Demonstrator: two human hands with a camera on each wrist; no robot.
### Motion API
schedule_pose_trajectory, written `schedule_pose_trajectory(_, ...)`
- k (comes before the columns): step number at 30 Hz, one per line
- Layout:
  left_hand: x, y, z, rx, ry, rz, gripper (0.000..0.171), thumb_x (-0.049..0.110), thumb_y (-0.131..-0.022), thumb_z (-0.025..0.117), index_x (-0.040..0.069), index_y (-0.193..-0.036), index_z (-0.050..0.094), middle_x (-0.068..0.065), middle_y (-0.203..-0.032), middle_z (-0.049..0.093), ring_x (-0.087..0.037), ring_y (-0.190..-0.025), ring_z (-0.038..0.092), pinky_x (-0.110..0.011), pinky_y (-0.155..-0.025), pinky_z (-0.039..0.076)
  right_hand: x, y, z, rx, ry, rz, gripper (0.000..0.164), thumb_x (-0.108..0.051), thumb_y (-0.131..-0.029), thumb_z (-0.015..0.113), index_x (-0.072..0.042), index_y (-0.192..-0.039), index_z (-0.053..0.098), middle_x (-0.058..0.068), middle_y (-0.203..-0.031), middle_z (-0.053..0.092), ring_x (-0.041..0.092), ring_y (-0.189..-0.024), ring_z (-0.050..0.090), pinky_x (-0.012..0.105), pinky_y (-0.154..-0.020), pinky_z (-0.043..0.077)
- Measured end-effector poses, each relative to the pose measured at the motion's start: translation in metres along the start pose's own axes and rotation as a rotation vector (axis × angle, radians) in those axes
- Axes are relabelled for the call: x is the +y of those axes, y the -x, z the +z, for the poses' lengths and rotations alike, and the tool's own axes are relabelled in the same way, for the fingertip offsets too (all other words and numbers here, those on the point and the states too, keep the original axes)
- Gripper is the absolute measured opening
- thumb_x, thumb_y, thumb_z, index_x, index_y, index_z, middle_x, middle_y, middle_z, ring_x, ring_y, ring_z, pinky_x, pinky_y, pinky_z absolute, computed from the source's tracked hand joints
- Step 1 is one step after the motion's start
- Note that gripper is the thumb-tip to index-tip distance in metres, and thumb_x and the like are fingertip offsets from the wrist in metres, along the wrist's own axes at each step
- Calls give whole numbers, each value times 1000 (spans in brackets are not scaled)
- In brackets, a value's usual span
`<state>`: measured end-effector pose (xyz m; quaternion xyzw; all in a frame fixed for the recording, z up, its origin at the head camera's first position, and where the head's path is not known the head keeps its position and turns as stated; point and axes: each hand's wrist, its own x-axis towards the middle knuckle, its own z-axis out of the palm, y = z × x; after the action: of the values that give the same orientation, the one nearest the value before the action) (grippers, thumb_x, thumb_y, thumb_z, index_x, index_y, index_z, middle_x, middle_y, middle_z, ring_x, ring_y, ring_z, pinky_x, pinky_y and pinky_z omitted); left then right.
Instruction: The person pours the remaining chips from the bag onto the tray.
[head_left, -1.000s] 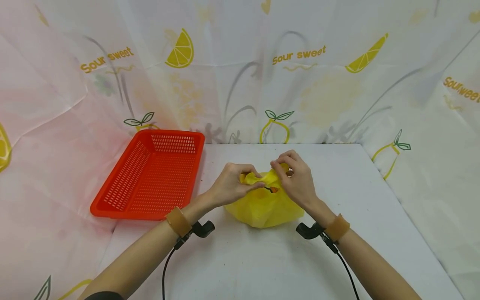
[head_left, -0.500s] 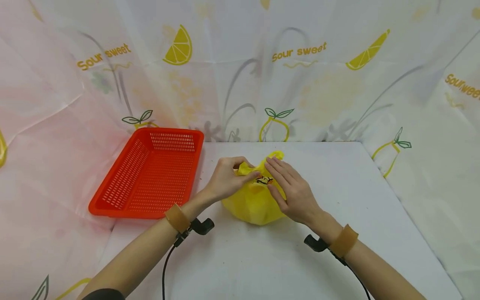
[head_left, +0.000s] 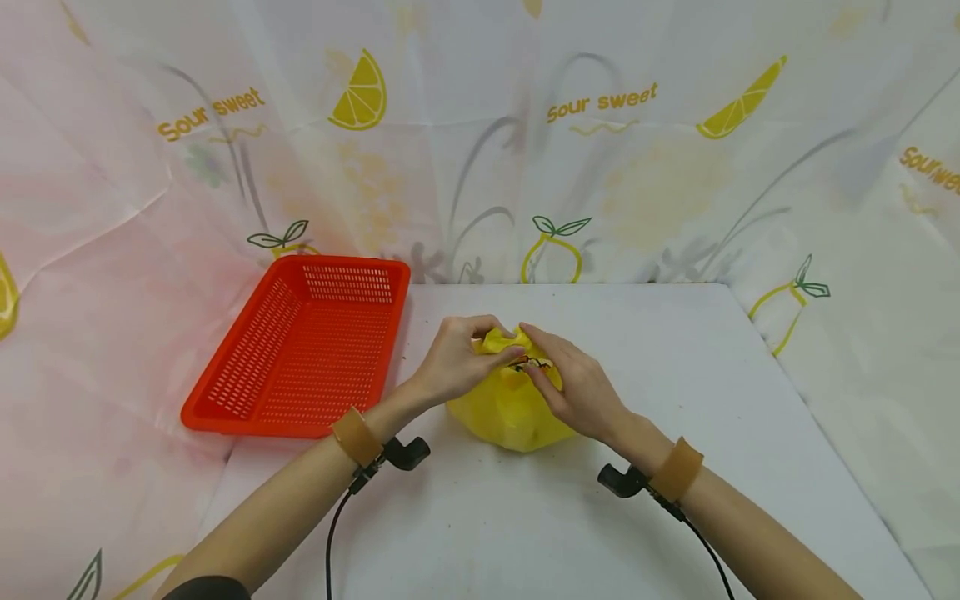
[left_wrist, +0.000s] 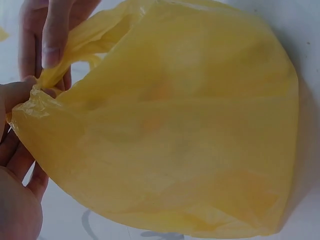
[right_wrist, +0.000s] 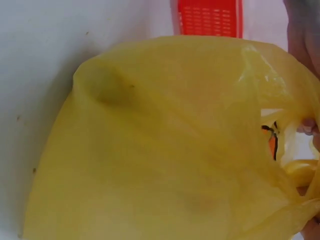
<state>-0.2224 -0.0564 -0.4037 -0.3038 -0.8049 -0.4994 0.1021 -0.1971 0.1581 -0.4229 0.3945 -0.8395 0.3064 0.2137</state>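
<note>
A thin yellow plastic bag (head_left: pixel 517 421) stands bulging on the white table, its top gathered between both hands. My left hand (head_left: pixel 453 358) pinches the gathered top from the left, thumb toward me. From the right, my right hand (head_left: pixel 581 387) grips the handle part, fingers behind it and thumb in front. The left wrist view shows the right-hand fingers (left_wrist: pixel 51 50) on a twisted strip of the bag (left_wrist: pixel 190 125). Through a gap near the handles, the right wrist view shows something orange with black lines (right_wrist: pixel 272 145). A dark rounded shape shows through the plastic there; other contents are hidden.
A red perforated plastic basket (head_left: pixel 322 367) stands on the table left of the bag, close to the left forearm. A white curtain (head_left: pixel 480 167) with lemon prints hangs behind the table (head_left: pixel 480 533). Wrist cameras with black cables hang below both wrists.
The right hand let its raised pinch go, flattened its fingers against the bag's top, and now curls them round it, nearer the left hand. The left hand keeps its pinch.
</note>
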Motion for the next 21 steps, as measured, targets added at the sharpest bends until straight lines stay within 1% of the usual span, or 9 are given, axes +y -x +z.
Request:
schedule_pose_trajectory(3, 0, 0, 0, -3, -23, 22, 11, 29, -81, 77, 21, -85, 71, 18, -80, 68, -2, -72, 59, -29, -73, 51, -2, -1, 0, 3, -54, 73, 53, -10, -89, 67, -8, -139, 48, 4, -134, 56, 18, -120, 56, 33, -95, 48)
schedule_pose_trajectory(5, 0, 0, 0, -4, -42, 40, 12, 30, -81, 76, 20, -86, 71, 17, -80, 68, -2, -72, 58, -29, -70, 50, -4, -2, -1, 9, -97, 128, 48, -10, -90, 66, -9, -136, 53, 4, -130, 59, 18, -117, 59, 34, -94, 49)
schedule_pose_trajectory(8, 0, 0, -1, -4, -66, 68, 13, 30, -81, 76, 19, -87, 72, 16, -82, 69, -2, -71, 58, -29, -66, 50, -6, -4, -4, 9, -166, 210, 39, -10, -91, 64, -11, -130, 59, 3, -123, 64, 16, -106, 64, 30, -87, 53)
schedule_pose_trajectory(10, 0, 0, -1, -1, -83, 84, 13, 30, -81, 76, 19, -87, 73, 15, -82, 69, -3, -71, 57, -28, -64, 50, -6, -6, -6, -7, -222, 269, 34, -11, -92, 63, -12, -126, 61, 2, -119, 66, 14, -101, 66, 27, -82, 54)
schedule_pose_trajectory(12, 0, -1, -2, 1, -93, 99, 12, 29, -81, 76, 19, -87, 73, 14, -82, 69, -3, -71, 58, -27, -64, 49, -6, -7, -8, -35, -276, 333, 31, -12, -93, 62, -13, -124, 63, 0, -117, 67, 12, -97, 67, 25, -79, 55)
schedule_pose_trajectory(14, 1, -1, -2, 1, -97, 111, 11, 28, -81, 76, 19, -87, 73, 14, -82, 69, -4, -71, 58, -27, -64, 49, -5, -9, -11, -73, -329, 407, 30, -14, -93, 62, -15, -122, 64, -2, -116, 67, 10, -97, 66, 24, -79, 54)
schedule_pose_trajectory(17, 2, -1, -3, -3, -92, 112, 10, 26, -81, 77, 19, -87, 74, 14, -82, 69, -3, -72, 59, -26, -65, 50, -4, -11, -18, -142, -435, 529, 29, -18, -93, 62, -18, -121, 65, -4, -114, 68, 10, -98, 67, 26, -81, 54)
schedule_pose_trajectory(21, 3, 0, -3, -11, -82, 113, 9, 23, -80, 78, 19, -87, 75, 14, -83, 70, 0, -75, 60, -24, -69, 52, -3, -13, -27, -235, -605, 707, 32, -24, -93, 63, -18, -124, 63, -2, -116, 68, 14, -103, 66, 31, -88, 52)
